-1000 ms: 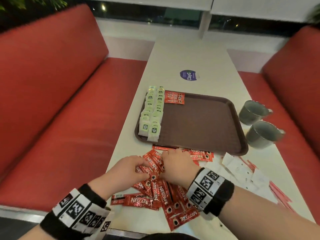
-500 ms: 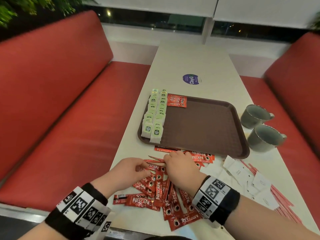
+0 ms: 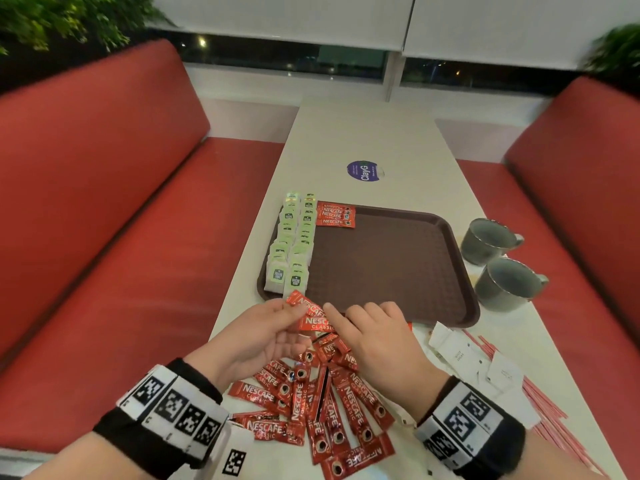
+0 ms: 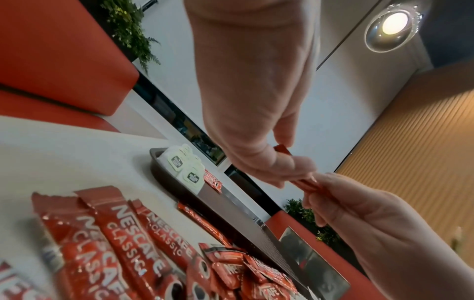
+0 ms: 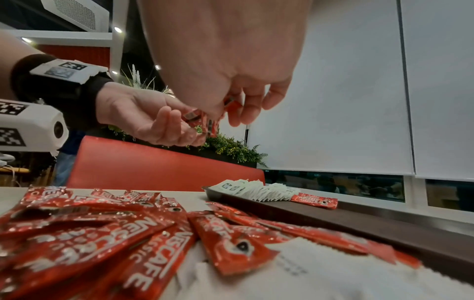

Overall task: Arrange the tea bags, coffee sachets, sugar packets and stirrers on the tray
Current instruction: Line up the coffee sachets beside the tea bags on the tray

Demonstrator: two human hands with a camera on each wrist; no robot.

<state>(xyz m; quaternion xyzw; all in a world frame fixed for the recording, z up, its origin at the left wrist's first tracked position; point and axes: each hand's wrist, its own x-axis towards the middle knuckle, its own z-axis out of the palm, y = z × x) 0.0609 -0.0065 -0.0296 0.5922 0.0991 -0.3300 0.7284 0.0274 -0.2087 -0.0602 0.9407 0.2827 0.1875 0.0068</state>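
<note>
A brown tray (image 3: 398, 271) lies on the white table. Two rows of green tea bags (image 3: 294, 244) line its left side, and a few red coffee sachets (image 3: 335, 214) lie at its far left corner. A loose pile of coffee sachets (image 3: 311, 400) covers the near table. Above the pile, by the tray's near left corner, my left hand (image 3: 294, 317) and right hand (image 3: 337, 318) together pinch a few lifted sachets (image 3: 311, 311). The wrist views show the same held sachets (image 4: 305, 183) (image 5: 205, 121) between both hands' fingers.
White sugar packets (image 3: 460, 355) and thin red stirrers (image 3: 547, 407) lie on the table to the right of the pile. Two grey mugs (image 3: 488, 240) (image 3: 505, 282) stand right of the tray. A round purple sticker (image 3: 365, 170) is beyond it. Red benches flank the table.
Both hands have risen from the pile and moved toward the tray's near left corner, now with a few sachets pinched between them.
</note>
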